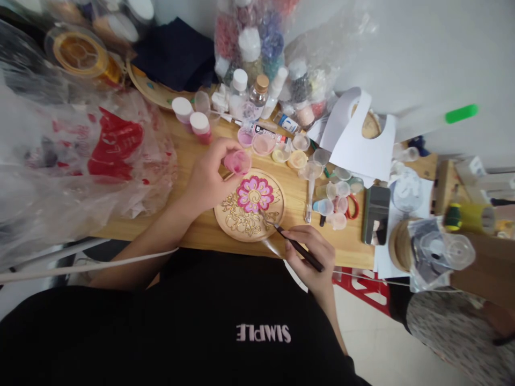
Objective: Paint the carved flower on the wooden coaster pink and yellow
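A round wooden plaque (225,228) lies near the table's front edge, with gold raised outlines of leaves and a flower. The flower (255,194) is filled in pink with a darker pink rim. My left hand (211,174) grips a small clear cup (238,162) with pink stuff inside, tilted over the plaque's upper left edge. In my right hand (311,252) is a thin dark-handled tool (301,250), held like a pen. Its slim metal tip points at the plaque just below the flower; whether it touches cannot be made out.
Several small cups (298,159) of coloured stuff stand behind and right of the plaque. Bottles (257,96) line the back. A phone (376,215), red-handled scissors (353,207) and white paper (362,145) lie rightward. A plastic bag (80,161) crowds the left.
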Action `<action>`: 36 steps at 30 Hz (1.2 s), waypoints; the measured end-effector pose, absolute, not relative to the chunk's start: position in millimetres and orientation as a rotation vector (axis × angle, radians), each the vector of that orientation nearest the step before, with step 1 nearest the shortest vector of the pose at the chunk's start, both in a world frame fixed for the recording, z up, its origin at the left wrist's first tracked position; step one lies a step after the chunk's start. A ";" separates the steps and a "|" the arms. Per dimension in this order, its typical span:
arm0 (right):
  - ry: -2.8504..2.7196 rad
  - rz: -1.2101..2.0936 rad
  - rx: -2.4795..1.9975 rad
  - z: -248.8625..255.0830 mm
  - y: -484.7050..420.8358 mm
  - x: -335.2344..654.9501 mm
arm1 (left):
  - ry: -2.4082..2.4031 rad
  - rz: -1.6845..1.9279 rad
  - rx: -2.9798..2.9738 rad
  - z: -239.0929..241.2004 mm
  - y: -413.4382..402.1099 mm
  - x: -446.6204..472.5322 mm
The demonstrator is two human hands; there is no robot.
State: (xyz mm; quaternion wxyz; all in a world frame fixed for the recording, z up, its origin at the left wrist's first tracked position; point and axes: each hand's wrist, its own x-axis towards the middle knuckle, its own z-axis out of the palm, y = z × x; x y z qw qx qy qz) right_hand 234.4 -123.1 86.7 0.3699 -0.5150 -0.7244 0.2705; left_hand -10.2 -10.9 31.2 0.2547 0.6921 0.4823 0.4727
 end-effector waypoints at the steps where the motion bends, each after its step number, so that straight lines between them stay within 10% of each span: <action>1: -1.864 0.692 -1.320 86.9 -123.0 234.5 | 1.326 1.269 1.877 31.8 -11.4 -9.9; 36: -1.808 0.622 -1.338 87.5 -121.0 230.2 | 1.396 1.182 1.878 38.5 -13.2 -9.3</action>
